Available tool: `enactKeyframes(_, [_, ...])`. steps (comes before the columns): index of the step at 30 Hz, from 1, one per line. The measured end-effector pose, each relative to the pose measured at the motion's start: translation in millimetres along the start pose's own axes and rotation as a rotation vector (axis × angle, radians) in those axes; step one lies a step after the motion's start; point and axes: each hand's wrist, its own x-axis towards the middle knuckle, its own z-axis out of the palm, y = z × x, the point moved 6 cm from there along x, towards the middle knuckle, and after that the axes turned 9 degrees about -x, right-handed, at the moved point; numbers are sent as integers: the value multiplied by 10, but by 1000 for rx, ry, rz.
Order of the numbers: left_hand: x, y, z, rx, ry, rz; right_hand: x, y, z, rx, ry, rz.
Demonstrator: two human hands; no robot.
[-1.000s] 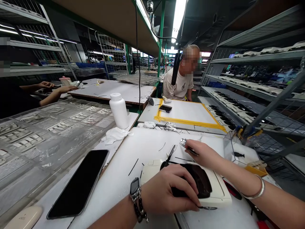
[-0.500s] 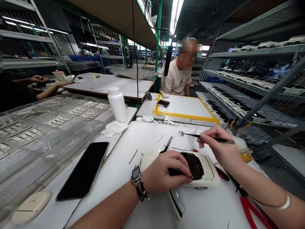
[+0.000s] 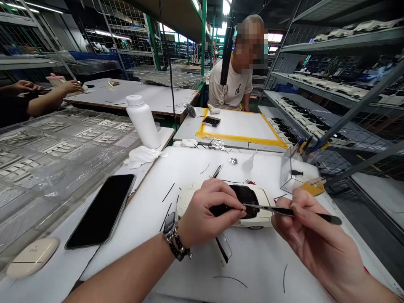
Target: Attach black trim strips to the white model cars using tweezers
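Cream car (image 3: 260, 197), tray (image 3: 211, 125) of bits (image 3: 211, 120)

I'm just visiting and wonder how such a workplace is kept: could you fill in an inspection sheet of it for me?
Surface: white bench, strewn with thin black strips.
Work items: cream model car; slim tool.
Clutter: phone, white bottle, crumpled tissue, foil piece.
Hands: left hand over the model car, fingertips by the tool's tip; whether they hold anything is too small to tell. Right hand grips the tool.
Cables: black cord hanging beyond the bench.
Surroundings: shelves with more cars at right; a person opposite; someone else's arms at left.
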Motion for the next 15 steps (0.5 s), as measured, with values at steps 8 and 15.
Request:
enactKeyframes(8, [-2,34,-17,42,13,-10,-6,-25,54,-36,-23,-7])
enactKeyframes(15, [-15,35,-17,48,22,-6,-1,-28,62,-45,-29,3])
